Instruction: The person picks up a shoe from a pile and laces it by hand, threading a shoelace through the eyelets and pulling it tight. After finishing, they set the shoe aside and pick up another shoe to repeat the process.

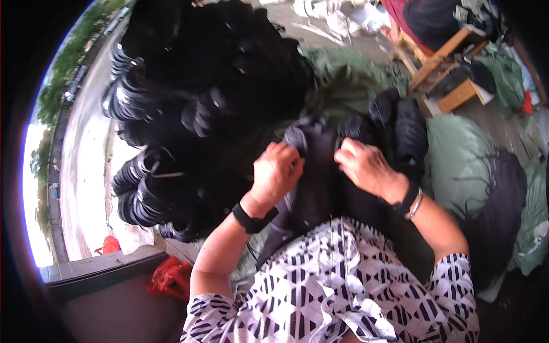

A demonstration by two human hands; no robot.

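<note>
Over my lap lies a dark grey, soft cloth-like piece (pixel 318 150); its exact kind is not clear. Fingers curled, my left hand (pixel 275 173) pinches at its left edge, close to a rounded grey fold. On the opposite side, my right hand (pixel 366 168) is closed with fingertips pressed together at the right edge. Anything small between the fingertips is hidden. Dark rolled bundles (pixel 410 130) lie just beyond my right hand. To the left rises a large heap of black curved pieces (pixel 200 123), many nested in stacks.
Green sacking (pixel 354 71) spreads behind the lap. At right stand a pale green sack (pixel 457 151) with dark cloth over it and a wooden stool frame (pixel 443 63), near another person (pixel 423 23). Red plastic bags (pixel 170 277) lie at lower left, near a ledge.
</note>
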